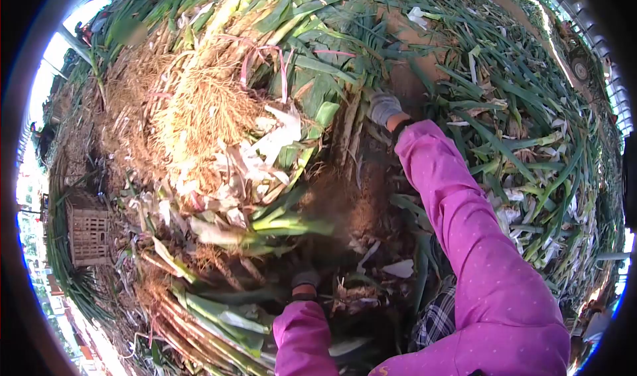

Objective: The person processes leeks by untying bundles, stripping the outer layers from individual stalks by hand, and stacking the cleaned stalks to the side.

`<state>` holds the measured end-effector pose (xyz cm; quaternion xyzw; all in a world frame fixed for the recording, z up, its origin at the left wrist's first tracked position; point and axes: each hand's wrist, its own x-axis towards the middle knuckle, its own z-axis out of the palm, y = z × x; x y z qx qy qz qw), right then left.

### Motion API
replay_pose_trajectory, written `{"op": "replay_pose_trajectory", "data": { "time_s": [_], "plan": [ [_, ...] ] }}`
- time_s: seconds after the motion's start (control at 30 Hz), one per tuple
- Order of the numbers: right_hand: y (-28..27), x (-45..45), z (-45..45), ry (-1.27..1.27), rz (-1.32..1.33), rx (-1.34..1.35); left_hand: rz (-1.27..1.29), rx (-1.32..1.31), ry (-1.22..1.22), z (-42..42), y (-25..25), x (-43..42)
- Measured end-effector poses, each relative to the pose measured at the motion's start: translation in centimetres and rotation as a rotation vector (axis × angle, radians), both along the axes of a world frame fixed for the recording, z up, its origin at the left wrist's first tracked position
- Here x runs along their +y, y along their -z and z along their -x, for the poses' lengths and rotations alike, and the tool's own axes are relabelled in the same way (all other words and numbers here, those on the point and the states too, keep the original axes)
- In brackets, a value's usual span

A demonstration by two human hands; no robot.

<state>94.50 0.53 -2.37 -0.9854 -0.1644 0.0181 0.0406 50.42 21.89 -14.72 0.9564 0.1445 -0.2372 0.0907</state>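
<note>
Closest in, bright pink sleeves (478,256) with pale dots cover both arms, and a fold of dark plaid cloth (438,319) shows between them. The left hand (305,278), gloved in grey, is low over shaded ground; its fingers are too dark and blurred to tell whether they grip. Beside it, a row of rooted stalks (199,326) lies slanting at lower left. Just beyond, a blurred green leek (292,225) lies crosswise, well short of the right hand (383,107). That hand, in a pale grey glove, reaches down beside brownish stems (346,134); whether it holds any cannot be told. Farther left spreads a sunlit mass of roots (202,114) with pink ties (284,77) near it. A slatted crate (89,233) stands at far left; cut leaves (511,144) cover the right side.
</note>
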Motion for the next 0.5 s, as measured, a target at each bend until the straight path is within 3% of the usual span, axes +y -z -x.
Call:
{"op": "replay_pose_trajectory", "data": {
  "time_s": [0.1, 0.2, 0.33, 0.4, 0.5],
  "plan": [
    [-2.5, 2.9, -3.9, 0.025, -0.145, -0.093, -0.032, 0.063, -0.104, -1.3, -2.1, -0.9],
    [-1.4, 5.3, -8.9, 0.027, -0.176, -0.089, -0.083, 0.038, -0.098, -0.7, 1.3, -0.6],
    [-1.2, 6.9, -12.0, 0.099, -0.090, 0.155, -0.124, 0.196, -0.096, -2.3, -0.8, -0.8],
    [-0.4, 7.4, -12.9, 0.064, -0.019, 0.081, -0.295, 0.159, -0.050, -3.2, -4.4, -1.2],
    [1.0, 8.4, -14.5, 0.069, 0.160, 0.089, -0.252, 0.171, -0.061, -3.0, -4.5, -1.1]
  ]
}}
